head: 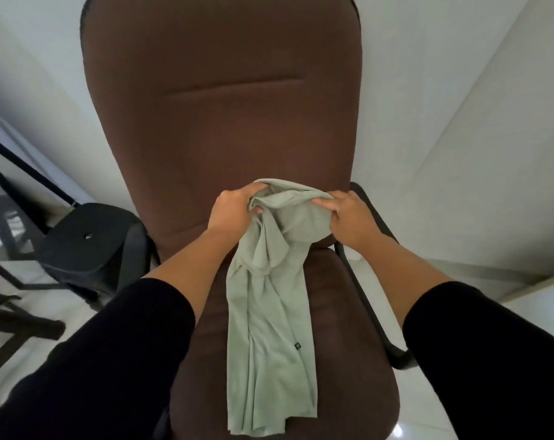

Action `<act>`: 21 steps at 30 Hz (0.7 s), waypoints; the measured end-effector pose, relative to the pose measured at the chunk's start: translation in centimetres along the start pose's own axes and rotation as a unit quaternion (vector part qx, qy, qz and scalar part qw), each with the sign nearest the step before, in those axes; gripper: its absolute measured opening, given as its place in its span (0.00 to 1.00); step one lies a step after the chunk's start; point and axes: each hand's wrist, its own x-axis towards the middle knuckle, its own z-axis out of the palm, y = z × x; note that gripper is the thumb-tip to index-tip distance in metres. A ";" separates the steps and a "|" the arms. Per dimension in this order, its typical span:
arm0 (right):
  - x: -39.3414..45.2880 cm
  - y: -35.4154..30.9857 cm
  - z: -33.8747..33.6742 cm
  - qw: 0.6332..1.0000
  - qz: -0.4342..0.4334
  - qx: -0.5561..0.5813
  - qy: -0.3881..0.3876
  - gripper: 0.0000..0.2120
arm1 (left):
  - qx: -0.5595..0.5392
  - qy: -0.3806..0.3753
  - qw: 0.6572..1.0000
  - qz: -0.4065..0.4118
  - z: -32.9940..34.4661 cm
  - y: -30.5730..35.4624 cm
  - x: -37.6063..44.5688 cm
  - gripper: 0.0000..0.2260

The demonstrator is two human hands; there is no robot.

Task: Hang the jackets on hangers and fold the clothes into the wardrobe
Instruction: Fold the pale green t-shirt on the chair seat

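Two hands — left hand (234, 211), right hand (352, 217) — fingers curled gripping green garment (269, 328) top edge, hem on brown chair (225, 122)

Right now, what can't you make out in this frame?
- Head view: wardrobe and hangers, out of frame.
- Shirt type: bunched, so its cut is unclear.
- Small dark tag: too small to read.
- Fingertips of left hand and right hand: buried in cloth.
- Chair base: hidden by its seat.
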 end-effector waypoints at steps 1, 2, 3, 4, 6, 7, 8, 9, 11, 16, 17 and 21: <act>-0.7 0.0 0.1 1.000 0.002 0.009 0.006 0.26 | -0.005 0.003 1.000 0.006 0.1 0.0 -0.7 0.22; -1.4 -0.1 -0.2 1.000 0.004 0.017 0.015 0.26 | -0.011 0.009 1.000 0.012 -0.1 0.2 -1.4 0.22; -2.0 -0.4 -0.8 0.999 0.003 0.024 0.026 0.26 | -0.016 0.014 1.000 0.020 -0.5 0.7 -2.1 0.22; -2.6 -0.8 -1.7 0.999 0.000 0.031 0.039 0.26 | -0.017 0.020 0.999 0.028 -1.1 1.4 -3.0 0.22; -4.1 -1.8 -4.4 0.996 -0.011 0.052 0.068 0.24 | -0.016 0.038 0.998 0.041 -2.7 3.4 -4.8 0.22; -5.1 -2.5 -6.0 0.994 -0.014 0.062 0.084 0.24 | -0.013 0.050 0.998 0.047 -3.8 4.6 -5.9 0.22; -6.3 -3.3 -7.8 0.993 -0.015 0.067 0.098 0.23 | -0.008 0.060 0.997 0.055 -4.9 6.0 -7.3 0.23; -7.7 -4.1 -9.6 0.991 -0.017 0.068 0.111 0.23 | -0.002 0.070 0.995 0.065 -6.2 7.4 -8.9 0.23; -10.8 -5.6 -13.0 0.989 -0.030 0.064 0.130 0.23 | 0.008 0.087 0.992 0.088 -8.8 10.4 -12.4 0.23; -18.6 -9.1 -20.5 0.979 -0.057 0.068 0.184 0.23 | 0.026 0.112 0.984 0.135 -15.0 17.3 -21.2 0.22; -19.8 -9.7 -21.7 0.976 -0.060 0.068 0.196 0.23 | 0.018 0.116 0.983 0.139 -15.9 18.4 -22.5 0.22; -23.0 -11.5 -25.4 0.969 -0.063 0.086 0.224 0.24 | -0.028 0.123 0.982 0.139 -18.8 21.8 -26.0 0.22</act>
